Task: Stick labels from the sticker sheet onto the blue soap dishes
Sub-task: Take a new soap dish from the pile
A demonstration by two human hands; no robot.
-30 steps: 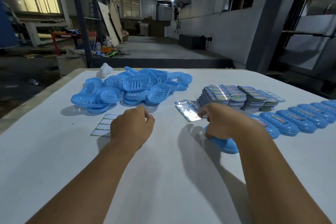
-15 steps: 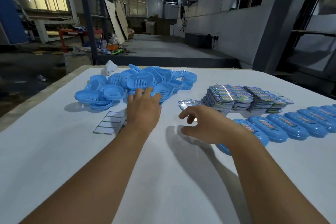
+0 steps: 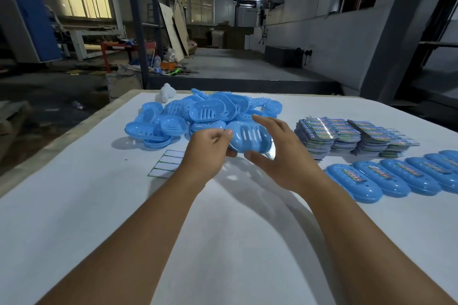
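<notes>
My left hand (image 3: 209, 148) grips the near-left edge of a blue slotted soap dish (image 3: 250, 137), lifted off the table in front of the pile of blue soap dishes (image 3: 198, 114). My right hand (image 3: 280, 153) reaches around the dish's right side, fingers spread and thumb under it; whether it grips is unclear. A shiny sticker sheet (image 3: 272, 152) peeks out between the dish and my right palm. A used white backing sheet (image 3: 166, 163) lies flat left of my left wrist. Labelled blue dishes (image 3: 386, 178) stand in a row at the right.
Stacks of printed sticker sheets (image 3: 347, 136) sit behind the labelled row. A small white object (image 3: 167, 93) stands at the table's far edge near the pile. The white table (image 3: 223, 242) drops off at the left edge to a cluttered workshop floor.
My left hand has picked one dish out of the pile and brought it toward me. My right hand moved from the table by the sticker sheet up to that dish.
</notes>
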